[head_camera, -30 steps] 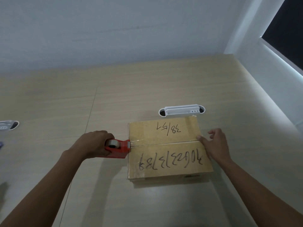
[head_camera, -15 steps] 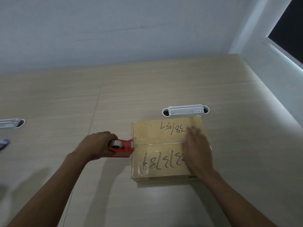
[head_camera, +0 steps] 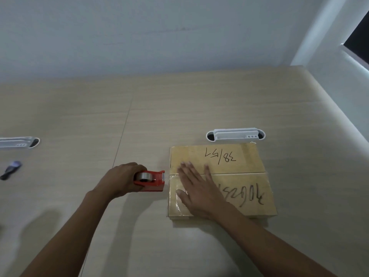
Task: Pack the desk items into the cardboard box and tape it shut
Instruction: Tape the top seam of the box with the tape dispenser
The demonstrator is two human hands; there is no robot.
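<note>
On closed cardboard box [head_camera: 245,162], right hand [head_camera: 196,189] flat, left hand [head_camera: 121,179] gripping tape dispenser [head_camera: 152,178]

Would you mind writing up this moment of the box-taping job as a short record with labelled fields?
box: cardboard box, flaps closed, handwritten numbers on top, resting on the desk
seam: clear tape runs along the centre seam
left hand: left hand grips the red tape dispenser at the box's left edge
right hand: right hand lies flat, fingers spread, on the left part of the lid
other items: white cable slot behind the box; small dark object far left
</note>
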